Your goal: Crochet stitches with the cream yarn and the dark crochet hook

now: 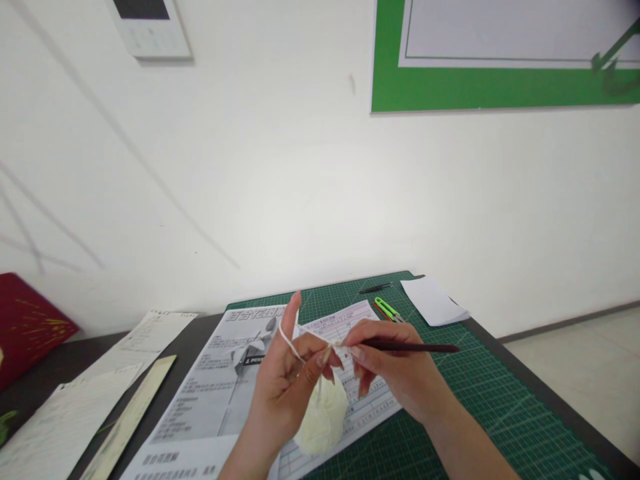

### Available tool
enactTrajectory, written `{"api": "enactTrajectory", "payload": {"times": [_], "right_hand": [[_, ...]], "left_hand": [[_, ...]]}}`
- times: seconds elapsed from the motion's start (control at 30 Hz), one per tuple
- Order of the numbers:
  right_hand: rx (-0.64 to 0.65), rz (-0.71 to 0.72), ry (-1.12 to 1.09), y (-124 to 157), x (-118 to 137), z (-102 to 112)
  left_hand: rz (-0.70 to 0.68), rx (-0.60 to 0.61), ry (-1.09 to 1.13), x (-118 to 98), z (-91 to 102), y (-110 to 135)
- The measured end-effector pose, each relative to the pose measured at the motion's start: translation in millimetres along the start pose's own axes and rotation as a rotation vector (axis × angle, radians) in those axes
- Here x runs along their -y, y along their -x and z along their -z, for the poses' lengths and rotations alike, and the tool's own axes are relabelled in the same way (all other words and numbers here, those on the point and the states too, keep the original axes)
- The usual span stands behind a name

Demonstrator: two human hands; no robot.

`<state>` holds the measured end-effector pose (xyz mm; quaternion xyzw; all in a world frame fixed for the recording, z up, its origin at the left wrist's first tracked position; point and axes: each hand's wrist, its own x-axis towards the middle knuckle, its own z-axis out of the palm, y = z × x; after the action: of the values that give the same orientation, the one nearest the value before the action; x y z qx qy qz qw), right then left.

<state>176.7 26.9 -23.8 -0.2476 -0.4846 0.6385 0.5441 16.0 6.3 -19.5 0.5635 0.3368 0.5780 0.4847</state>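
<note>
My left hand (290, 377) is raised over the table with its forefinger pointing up. A strand of cream yarn (289, 343) loops round that finger, and thumb and middle finger pinch the strand. My right hand (395, 363) holds a dark crochet hook (420, 347) that points right, with its tip at the pinched yarn. A cream ball of yarn (320, 420) lies on the table just under both hands.
Printed instruction sheets (220, 373) lie on a green cutting mat (490, 400). Green snips (386, 308), a dark pen (374, 289) and a white folded paper (433, 301) sit at the far edge. A ruler (131, 417), papers and a red box (25, 323) are at the left.
</note>
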Motion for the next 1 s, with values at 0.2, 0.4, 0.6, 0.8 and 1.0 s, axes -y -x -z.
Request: {"api": "enactTrajectory", "payload": {"times": [0.2, 0.4, 0.6, 0.8, 1.0], "right_hand": [[-0.009, 0.095, 0.041, -0.2, 1.0, -0.3], [0.003, 0.158, 0.07, 1.1, 2.4, -1.3], [-0.016, 0.359, 0.299, 5.6, -1.5, -6.8], [-0.051, 0.365, 0.294, 7.3, -7.0, -12.0], [-0.033, -0.061, -0.106, -3.8, -11.9, -8.3]], "left_hand": [[-0.124, -0.038, -0.147, 8.3, 2.8, 0.5], [-0.272, -0.068, -0.28, 10.9, 4.3, 1.7], [-0.381, -0.209, -0.454, 13.4, -1.5, 3.8], [-0.247, -0.146, -0.155, 4.4, -6.4, 2.4], [0.045, -0.018, 0.351, -12.9, -8.1, 1.3]]}}
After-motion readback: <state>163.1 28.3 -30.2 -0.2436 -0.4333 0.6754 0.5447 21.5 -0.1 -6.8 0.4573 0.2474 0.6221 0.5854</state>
